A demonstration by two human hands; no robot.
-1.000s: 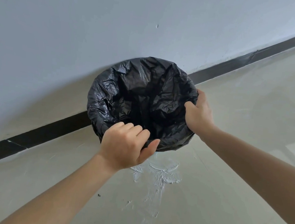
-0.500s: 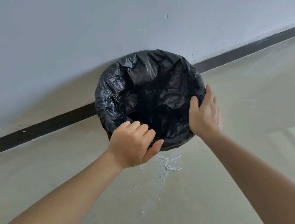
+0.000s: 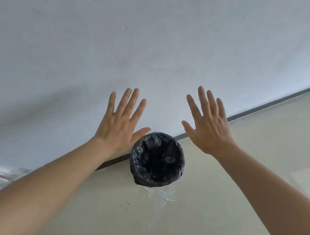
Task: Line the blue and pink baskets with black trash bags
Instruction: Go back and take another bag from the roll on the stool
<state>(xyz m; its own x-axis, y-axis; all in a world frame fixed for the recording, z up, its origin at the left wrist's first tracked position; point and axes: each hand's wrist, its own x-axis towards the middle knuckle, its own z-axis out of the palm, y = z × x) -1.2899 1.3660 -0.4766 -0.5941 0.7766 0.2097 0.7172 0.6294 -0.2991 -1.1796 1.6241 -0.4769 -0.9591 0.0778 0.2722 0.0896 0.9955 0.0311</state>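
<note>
A: Bare wall behind, floor below. Against the skirting, one basket, black bag folded over the rim. Basket colour hidden.

B: Risk from here?

A: Likely a loose fold slipping off the rim and sagging inside once weight drops in. Also no second basket in view.

B: And the hands?

A: Left hand and right hand both spread flat, empty, raised above the basket, one each side, not touching it.
</note>
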